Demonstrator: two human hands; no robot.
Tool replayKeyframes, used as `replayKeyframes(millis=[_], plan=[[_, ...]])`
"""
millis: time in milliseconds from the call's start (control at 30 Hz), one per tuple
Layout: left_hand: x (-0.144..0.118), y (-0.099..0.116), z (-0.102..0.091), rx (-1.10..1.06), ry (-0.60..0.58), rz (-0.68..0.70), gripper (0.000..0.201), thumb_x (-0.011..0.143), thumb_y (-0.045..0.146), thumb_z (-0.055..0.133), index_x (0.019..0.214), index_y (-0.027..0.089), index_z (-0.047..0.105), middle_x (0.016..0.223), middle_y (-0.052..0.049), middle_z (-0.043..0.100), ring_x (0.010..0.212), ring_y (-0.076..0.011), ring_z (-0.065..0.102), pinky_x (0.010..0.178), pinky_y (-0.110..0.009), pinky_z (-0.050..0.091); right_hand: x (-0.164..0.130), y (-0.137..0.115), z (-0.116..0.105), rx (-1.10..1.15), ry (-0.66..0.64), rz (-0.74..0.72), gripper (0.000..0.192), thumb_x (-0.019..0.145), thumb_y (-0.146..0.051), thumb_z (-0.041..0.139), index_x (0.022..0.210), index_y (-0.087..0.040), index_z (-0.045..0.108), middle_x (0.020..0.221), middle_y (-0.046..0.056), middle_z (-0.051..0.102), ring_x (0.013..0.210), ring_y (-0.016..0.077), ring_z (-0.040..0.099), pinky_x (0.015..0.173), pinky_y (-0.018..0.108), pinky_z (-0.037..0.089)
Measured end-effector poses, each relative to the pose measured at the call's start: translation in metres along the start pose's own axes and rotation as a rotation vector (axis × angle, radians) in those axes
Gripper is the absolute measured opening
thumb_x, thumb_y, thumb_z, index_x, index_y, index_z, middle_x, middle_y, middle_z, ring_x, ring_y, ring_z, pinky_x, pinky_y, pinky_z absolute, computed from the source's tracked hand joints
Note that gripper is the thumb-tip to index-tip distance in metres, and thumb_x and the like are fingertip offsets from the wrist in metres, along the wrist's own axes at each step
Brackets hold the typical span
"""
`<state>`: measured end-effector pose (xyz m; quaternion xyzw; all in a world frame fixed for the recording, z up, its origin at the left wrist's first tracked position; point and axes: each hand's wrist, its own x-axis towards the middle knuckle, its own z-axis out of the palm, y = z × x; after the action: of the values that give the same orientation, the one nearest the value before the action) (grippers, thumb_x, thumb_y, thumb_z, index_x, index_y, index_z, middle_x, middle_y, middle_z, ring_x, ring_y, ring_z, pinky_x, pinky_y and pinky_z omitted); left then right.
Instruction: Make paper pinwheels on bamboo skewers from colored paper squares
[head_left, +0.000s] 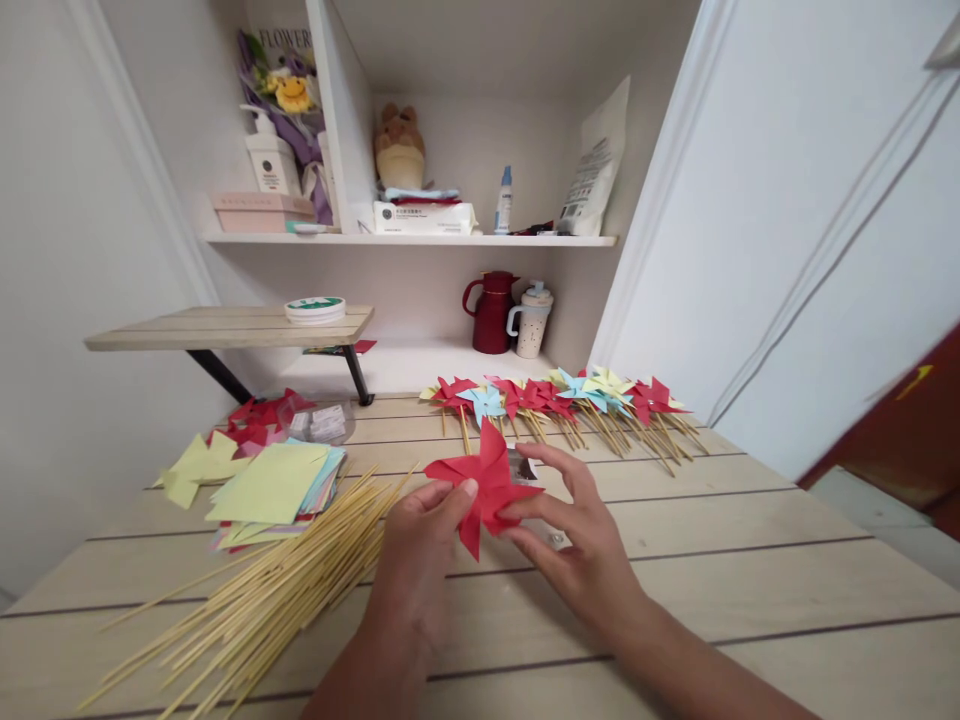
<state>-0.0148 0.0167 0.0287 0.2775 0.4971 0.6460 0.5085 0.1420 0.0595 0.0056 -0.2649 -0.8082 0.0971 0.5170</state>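
1. A pale wooden table [750, 560] is filling the lower half of the frame, its planks running left to right.
2. A white shelf unit [420, 240] is standing behind it at the upper centre, holding a pump bottle [268, 155], a plush toy [399, 145] and a white bag [598, 165].
3. A small wooden riser shelf [225, 328] is sitting at the middle left, carrying a round flat tin [315, 309].
4. A loose heap of bamboo skewers [270, 590] is fanning across the lower left of the frame.
5. A row of finished paper pinwheels [570, 395] on sticks is lying across the centre right, in red, blue and yellow.
6. A stack of coloured paper squares [274, 485] is lying at the middle left, just above the skewers.
7. A dark red jug [491, 312] and a pale lidded mug [531, 322] are standing side by side under the shelf.
8. The left hand [420, 555] is pinching the left edge of a red paper pinwheel [487, 485] between thumb and fingers.
9. The right hand [581, 535] is touching the pinwheel's right side, fingers partly spread, fingertips on its lower right blade.
10. The red pinwheel is being held just above the table at the frame's centre, in front of the finished row.
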Motion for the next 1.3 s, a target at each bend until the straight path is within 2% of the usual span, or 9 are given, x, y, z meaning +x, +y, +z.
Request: replayKeyframes(millis=[233,467,700,933,1100,1300], plan=[[-0.002,-0.002,0.004,0.029,0.028,0.005,0.027,0.060,0.038,0.083,0.067,0.015,0.072,0.065,-0.002,0.067,0.063,-0.0142,0.057,0.064,-0.026,0.044,0.002,-0.002,0.001,0.144,-0.019,0.196,0.011,0.085,-0.028,0.070,0.075,-0.025,0.072,0.125,0.008,0.060,0.118,0.0296,0.056,0.099,0.049,0.044],[-0.006,0.001,0.006,0.076,0.071,0.028,0.024,0.061,0.038,0.082,0.068,0.015,0.075,0.065,-0.003,0.071,0.064,-0.0152,0.060,0.064,-0.025,0.044,0.003,-0.002,0.002,0.296,-0.043,0.400,0.016,0.085,-0.034,0.070,0.072,-0.026,0.074,0.125,0.006,0.059,0.119,0.0269,0.055,0.103,0.045,0.043],[-0.006,-0.001,0.007,0.134,0.103,0.081,0.023,0.060,0.037,0.082,0.062,0.016,0.074,0.058,-0.001,0.068,0.055,-0.0126,0.055,0.056,-0.023,0.040,0.005,-0.003,0.002,0.316,-0.036,0.445,0.019,0.081,-0.036,0.074,0.067,-0.024,0.073,0.122,0.008,0.060,0.117,0.0284,0.057,0.102,0.047,0.044],[-0.008,0.001,0.008,0.116,0.096,0.061,0.020,0.060,0.035,0.081,0.064,0.017,0.076,0.060,-0.003,0.070,0.060,-0.0152,0.060,0.060,-0.025,0.043,0.007,-0.004,0.003,0.317,0.014,0.452,0.020,0.079,-0.036,0.075,0.064,-0.024,0.072,0.118,0.009,0.062,0.115,0.0286,0.058,0.098,0.046,0.047],[-0.011,0.004,0.009,0.157,0.091,0.043,0.021,0.061,0.036,0.081,0.066,0.016,0.077,0.065,-0.005,0.073,0.060,-0.0154,0.060,0.060,-0.025,0.044,0.006,-0.002,0.004,0.301,0.002,0.463,0.019,0.078,-0.035,0.075,0.063,-0.023,0.072,0.120,0.009,0.062,0.116,0.0295,0.058,0.098,0.046,0.047],[-0.010,0.003,0.009,0.171,0.074,0.059,0.020,0.062,0.035,0.080,0.067,0.016,0.077,0.060,-0.003,0.070,0.060,-0.0153,0.059,0.059,-0.024,0.043,0.006,-0.002,0.004,0.311,-0.007,0.473,0.019,0.079,-0.033,0.075,0.064,-0.023,0.070,0.119,0.008,0.063,0.114,0.0280,0.059,0.101,0.046,0.044]])
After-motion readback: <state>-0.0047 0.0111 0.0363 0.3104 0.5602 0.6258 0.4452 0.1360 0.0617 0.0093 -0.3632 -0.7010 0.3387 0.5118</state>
